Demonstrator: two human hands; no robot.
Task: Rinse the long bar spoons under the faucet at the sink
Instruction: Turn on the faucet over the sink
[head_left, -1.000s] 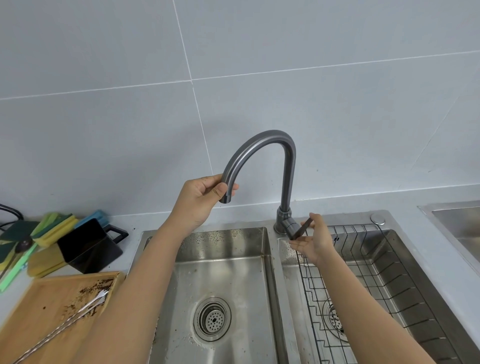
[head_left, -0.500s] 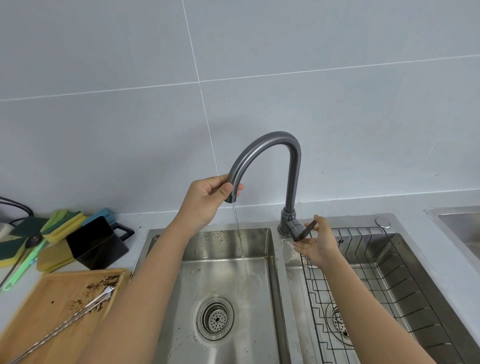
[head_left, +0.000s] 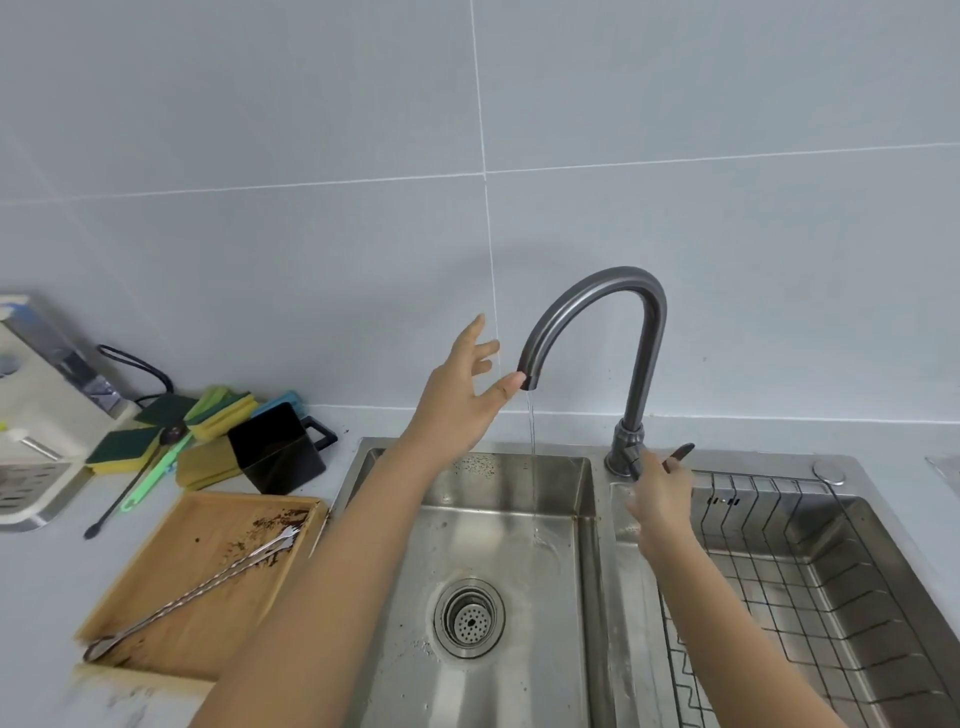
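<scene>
Long bar spoons (head_left: 197, 584) lie untouched in wooden tray (head_left: 171, 561), well left of and below left hand (head_left: 460, 395), bowls toward the near corner, forked ends by coffee-like grounds. Likely light, stiff twisted steel, slick once wet; best pinched mid-shaft where the twist gives grip. Left hand spread wide, holds nothing, thumb just touching faucet (head_left: 608, 317) spout tip. Thin water stream (head_left: 531, 441) falls right of that hand into sink (head_left: 582, 499) left basin. Right hand (head_left: 657, 499) at faucet handle (head_left: 678, 452), blurred, cannot tell whether it grips it. Wire rack (head_left: 810, 587) right of right hand. Sponges (head_left: 218, 410), black cup (head_left: 278, 447) far left of left hand
</scene>
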